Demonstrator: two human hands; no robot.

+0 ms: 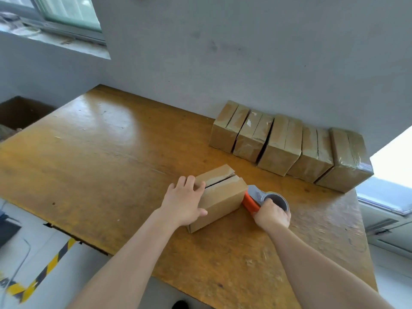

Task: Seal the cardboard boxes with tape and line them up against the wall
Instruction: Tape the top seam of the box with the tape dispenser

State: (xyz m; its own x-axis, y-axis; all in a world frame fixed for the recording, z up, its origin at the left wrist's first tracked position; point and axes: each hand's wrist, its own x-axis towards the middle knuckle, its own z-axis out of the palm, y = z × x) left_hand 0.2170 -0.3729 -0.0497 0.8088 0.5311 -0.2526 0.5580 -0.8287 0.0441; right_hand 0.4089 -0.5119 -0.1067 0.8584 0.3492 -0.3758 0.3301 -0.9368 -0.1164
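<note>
A small cardboard box point(223, 202) sits on a worn wooden table point(107, 152), near the middle of its front half and well apart from the wall point(245, 52). A dark slit runs along its top between the two flaps, and glossy tape shows on the flaps on both sides of the slit.

The left hand point(185, 202) rests flat on the near left end of the box. Its fingers are fairly straight and spread over the top edge, and the thumb lies along the front face.

The right hand point(272, 216) grips a tape dispenser point(256, 195) with the fingers curled round its orange handle. The dispenser's grey front end is touching the right end of the box, and the tape roll point(277, 200) sits just above the hand.

Five more boxes point(283, 148) stand side by side in a row with their backs against the wall, at the far right of the table. Each has tape over its top seam.

A window point(66, 14) is at the upper left, and yellow-and-black striped tape point(52, 263) marks the floor at the lower left.
</note>
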